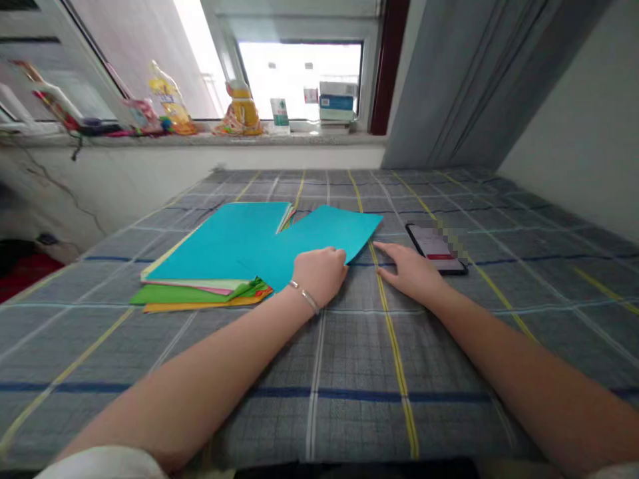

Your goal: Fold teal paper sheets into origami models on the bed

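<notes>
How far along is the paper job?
Done: one teal sheet lies angled off the stack of coloured paper. In hand: the left hand is at that sheet's near edge. Left: the stack's teal, pink, green and orange sheets lie piled; the right hand rests on the checked cloth beside the phone.

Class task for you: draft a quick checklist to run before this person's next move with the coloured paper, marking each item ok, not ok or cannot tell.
1. Left hand on the turquoise sheet: ok, it rests on the sheet's near edge.
2. Right hand free: ok, it holds nothing and its fingertips lie on the checked cloth.
3. Paper stack squared: not ok, its green and orange sheets stick out unevenly.
4. Turquoise sheet separate from the stack: cannot tell, the two overlap.
5. Phone apart from the right hand: cannot tell, they lie very close.
</notes>
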A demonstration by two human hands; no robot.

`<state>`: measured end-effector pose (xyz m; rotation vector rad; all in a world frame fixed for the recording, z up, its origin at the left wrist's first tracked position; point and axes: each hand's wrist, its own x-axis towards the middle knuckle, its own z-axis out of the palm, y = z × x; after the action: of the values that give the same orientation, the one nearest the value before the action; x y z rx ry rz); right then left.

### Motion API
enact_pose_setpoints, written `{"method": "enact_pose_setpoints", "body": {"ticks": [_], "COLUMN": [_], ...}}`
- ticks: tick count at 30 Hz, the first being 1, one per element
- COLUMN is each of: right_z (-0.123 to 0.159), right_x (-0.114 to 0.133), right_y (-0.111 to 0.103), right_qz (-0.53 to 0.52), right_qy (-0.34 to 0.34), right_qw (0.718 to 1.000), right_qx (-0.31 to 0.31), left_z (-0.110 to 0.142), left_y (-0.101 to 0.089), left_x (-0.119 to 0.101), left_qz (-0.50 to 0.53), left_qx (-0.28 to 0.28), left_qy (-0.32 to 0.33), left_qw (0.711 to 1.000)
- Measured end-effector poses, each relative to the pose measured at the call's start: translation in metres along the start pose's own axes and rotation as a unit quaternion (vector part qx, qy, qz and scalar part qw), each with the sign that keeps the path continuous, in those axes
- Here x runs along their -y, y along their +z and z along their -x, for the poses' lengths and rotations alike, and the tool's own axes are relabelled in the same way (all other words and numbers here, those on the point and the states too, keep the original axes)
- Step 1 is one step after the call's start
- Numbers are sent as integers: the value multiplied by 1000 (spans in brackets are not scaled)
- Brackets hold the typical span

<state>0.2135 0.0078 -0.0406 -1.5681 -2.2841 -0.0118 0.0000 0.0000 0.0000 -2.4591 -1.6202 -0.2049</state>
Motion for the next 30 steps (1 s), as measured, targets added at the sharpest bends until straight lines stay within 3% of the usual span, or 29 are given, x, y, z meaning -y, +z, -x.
{"method": "enact_pose_setpoints", "body": {"ticks": [5, 10, 15, 22, 26, 30], "right_z": [2, 5, 2, -3, -3, 1], "right_x": [19, 23, 1, -40, -58, -52], "right_y": [-4, -5, 0, 5, 5, -1], "right_qz": [90, 135, 21, -118, -153, -79], "right_qy": [-65, -140, -147, -119, -101, -113], "right_qw": [993, 981, 988, 985, 983, 988], "right_qx": [-49, -22, -43, -44, -27, -65], "left_z": [7, 9, -4, -22, -23, -23], "left_y": [-1, -2, 9, 28, 34, 41], "left_x": [-15, -13, 23, 88, 111, 117], "left_qz": [48, 114, 86, 78, 69, 58], "left_qx": [3, 4, -24, -3, 11, 53], "left_qy": [31, 67, 43, 25, 99, 147], "left_qw": [998, 991, 995, 997, 993, 986]}}
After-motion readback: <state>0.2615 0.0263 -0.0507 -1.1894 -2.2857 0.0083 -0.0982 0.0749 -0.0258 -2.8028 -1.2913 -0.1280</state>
